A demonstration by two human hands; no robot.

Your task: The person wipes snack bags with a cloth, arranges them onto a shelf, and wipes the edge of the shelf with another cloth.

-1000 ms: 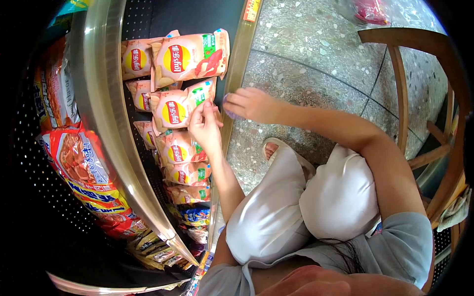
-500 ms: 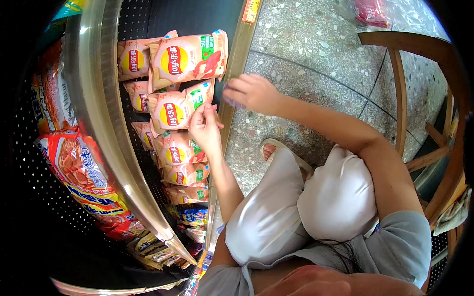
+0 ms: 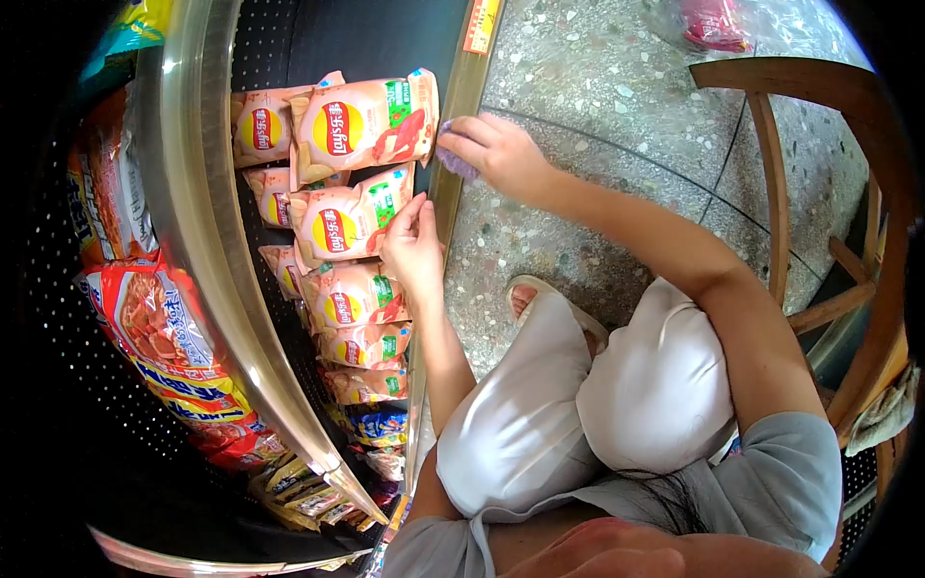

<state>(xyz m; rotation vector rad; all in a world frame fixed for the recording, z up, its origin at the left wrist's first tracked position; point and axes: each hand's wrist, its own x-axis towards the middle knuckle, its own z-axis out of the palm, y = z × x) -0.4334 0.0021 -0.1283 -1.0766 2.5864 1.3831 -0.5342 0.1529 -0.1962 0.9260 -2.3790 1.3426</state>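
Observation:
My left hand [image 3: 414,241] reaches to the shelf, its fingers closed at the right edge of a pink Lay's bag of potato chips [image 3: 332,226]. My right hand [image 3: 506,159] grips a crumpled purple cloth [image 3: 457,154] against the metal front edge of the shelf [image 3: 448,197]. Beside that cloth lies another pink Lay's bag [image 3: 361,125], partly over a further bag [image 3: 260,125] behind it. More of the same bags [image 3: 352,296] line up below my left hand.
An upper shelf rail [image 3: 207,212] curves past on the left, with red noodle packets [image 3: 154,318] beyond it. A wooden chair [image 3: 776,183] stands on the speckled floor [image 3: 617,135] at right. A price tag [image 3: 482,26] sits on the shelf edge.
My right hand has come to the shelf edge, pressing the purple cloth there. My left hand has shifted slightly right along the chip bag's edge.

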